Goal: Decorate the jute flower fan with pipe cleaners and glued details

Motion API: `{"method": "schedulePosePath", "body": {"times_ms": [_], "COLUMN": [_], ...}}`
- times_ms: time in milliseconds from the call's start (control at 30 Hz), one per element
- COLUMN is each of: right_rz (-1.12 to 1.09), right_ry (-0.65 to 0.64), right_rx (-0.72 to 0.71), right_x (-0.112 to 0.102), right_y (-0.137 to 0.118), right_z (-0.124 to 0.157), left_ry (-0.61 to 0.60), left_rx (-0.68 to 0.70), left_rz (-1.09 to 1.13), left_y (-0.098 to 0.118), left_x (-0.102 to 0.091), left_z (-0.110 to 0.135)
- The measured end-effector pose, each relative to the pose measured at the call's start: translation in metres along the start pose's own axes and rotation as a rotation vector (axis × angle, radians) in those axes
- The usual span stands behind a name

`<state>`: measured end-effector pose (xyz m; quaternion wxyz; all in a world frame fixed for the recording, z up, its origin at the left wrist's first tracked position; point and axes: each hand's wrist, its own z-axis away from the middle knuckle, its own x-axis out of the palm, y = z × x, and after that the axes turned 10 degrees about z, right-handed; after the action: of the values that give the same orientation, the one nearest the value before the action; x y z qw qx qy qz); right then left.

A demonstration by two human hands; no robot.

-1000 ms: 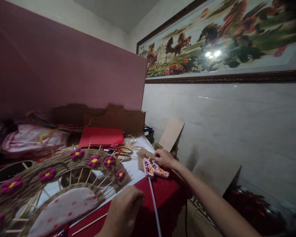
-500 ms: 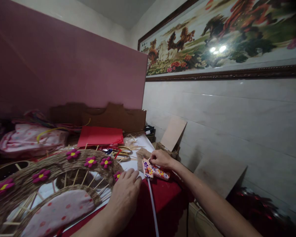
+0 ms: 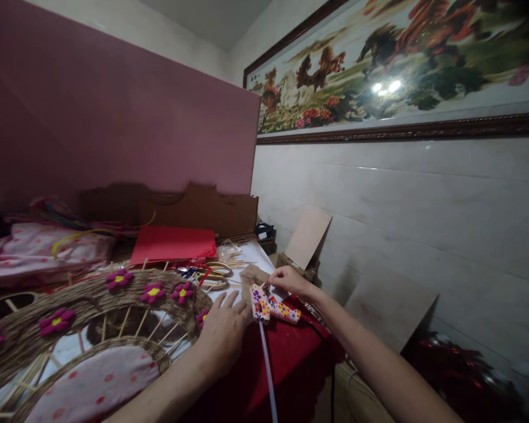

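Lying on its side at the right part of the table, the flower-printed glue gun (image 3: pixel 258 305) has its front end turned away from the person, towards a rough brown piece (image 3: pixel 252 273); the long axis of its body runs from near to far, leaning slightly to the left at the far end, while its handle goes out to the right; from its back comes a pale glue stick (image 3: pixel 268 373), almost in one line with the body, which runs towards the person above the red cloth (image 3: pixel 297 364) and leaves the view at the bottom; the right hand (image 3: pixel 291 281) is at the front end of the gun, its fingers bent inward; whether the fingertips are closed on some thin thing, I cannot tell, because it is too small; the left hand (image 3: pixel 223 329) is palm down, with fingers stretched and a little apart, at the right end of a curved woven piece (image 3: pixel 90 296); whether it presses on this piece, I cannot tell; on the woven band sit purple flowers (image 3: pixel 183 293) with yellow centres, and inside its curve is a dotted cloth panel (image 3: pixel 101 382); farther back lies a red sheet (image 3: pixel 174 244)
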<state>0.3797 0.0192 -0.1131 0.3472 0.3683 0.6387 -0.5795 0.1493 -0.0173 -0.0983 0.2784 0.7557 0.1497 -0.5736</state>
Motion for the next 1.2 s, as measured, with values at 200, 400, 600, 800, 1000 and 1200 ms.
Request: {"method": "schedulePosePath", "body": {"times_ms": [200,400,600,800,1000,1200], "right_rz": [-0.081,-0.016,0.089,-0.027,-0.387,-0.717], "right_ry": [0.058,0.081,0.054,0.026,-0.094,-0.201], "right_rx": [-0.005,-0.042,-0.091,-0.035,0.112,0.142], "right_x": [-0.01,-0.015,-0.006,-0.002,-0.004,-0.015], "right_y": [0.002,0.003,-0.008,-0.007,0.01,0.016], "right_z": [-0.003,-0.006,0.005,0.005,-0.005,-0.001], "left_ry": [0.009,0.018,0.051,0.046,0.05,0.063], "left_rx": [0.022,0.006,0.0,0.012,0.018,0.024], "left_rz": [-0.009,-0.011,-0.025,-0.033,-0.011,-0.002], "left_y": [0.006,0.006,0.005,0.002,0.0,0.0], "left_x": [-0.004,0.002,0.007,0.01,0.011,0.012], "left_z": [-0.002,0.0,0.0,0.0,0.0,0.0]}}
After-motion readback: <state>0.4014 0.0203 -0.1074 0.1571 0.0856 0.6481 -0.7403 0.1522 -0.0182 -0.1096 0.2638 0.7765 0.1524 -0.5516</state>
